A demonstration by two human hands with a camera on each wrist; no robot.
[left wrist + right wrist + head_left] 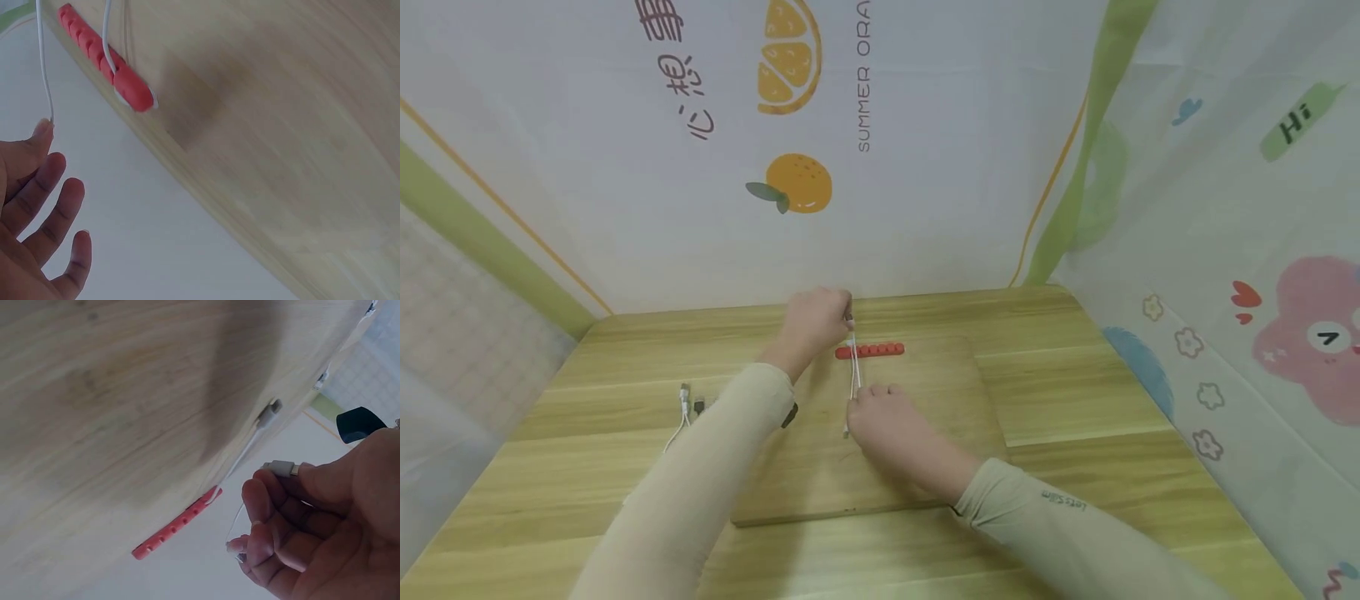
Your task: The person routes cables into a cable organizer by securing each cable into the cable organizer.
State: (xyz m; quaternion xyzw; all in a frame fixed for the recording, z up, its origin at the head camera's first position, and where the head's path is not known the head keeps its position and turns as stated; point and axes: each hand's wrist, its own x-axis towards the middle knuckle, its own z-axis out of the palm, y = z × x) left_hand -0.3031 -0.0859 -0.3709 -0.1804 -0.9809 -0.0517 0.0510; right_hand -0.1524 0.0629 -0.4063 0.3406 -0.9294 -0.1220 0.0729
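The square-edged pale wooden board (940, 408) lies on the wood-grained table (1075, 400). Over it, the right hand (898, 429) pinches a small grey-white plug (284, 468) between thumb and forefinger, other fingers curled. Another white plug (684, 394) lies left of the board. Farther off, near the board's far edge, one strand of thin white cable (107, 37) sits at the end of a red notched strip (883, 349). Beyond, the left hand (816, 321) pinches a second strand (44, 62) with its thumb and forefinger, remaining fingers loosely spread. A white printed curtain (925, 208) hangs behind.
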